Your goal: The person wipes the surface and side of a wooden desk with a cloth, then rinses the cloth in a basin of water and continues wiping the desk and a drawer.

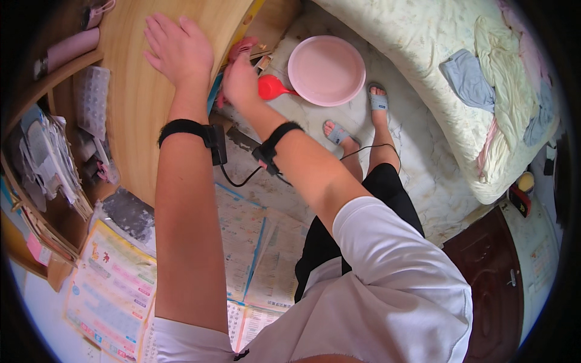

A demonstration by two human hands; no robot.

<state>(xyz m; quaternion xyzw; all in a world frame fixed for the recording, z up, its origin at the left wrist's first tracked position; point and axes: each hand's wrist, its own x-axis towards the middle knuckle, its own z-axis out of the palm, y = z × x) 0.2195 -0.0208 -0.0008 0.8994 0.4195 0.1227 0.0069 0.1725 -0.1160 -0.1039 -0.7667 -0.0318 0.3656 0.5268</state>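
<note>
My left hand (186, 52) lies palm down on the pale wooden desktop (131, 109), holding nothing, its thumb and fingers a little apart. Just past the desk's edge, my right hand (239, 84) is blurred and grips a pink cloth (245, 45). Parts of the cloth show above and below that hand; the rest is hidden. Beside my right hand is a red plastic ladle (270, 87), its handle pointing towards a round pink basin (327, 70) on the floor. Each wrist wears a black strap with a small device and cable.
Shelves at the left hold papers (47, 154), a clear plastic tray (94, 100) and a pink bottle (72, 46). A bed (435, 90) with crumpled clothes (470, 79) stands at the right. Printed posters (113, 290) cover the wall below, and a dark brown door (485, 281) is at lower right.
</note>
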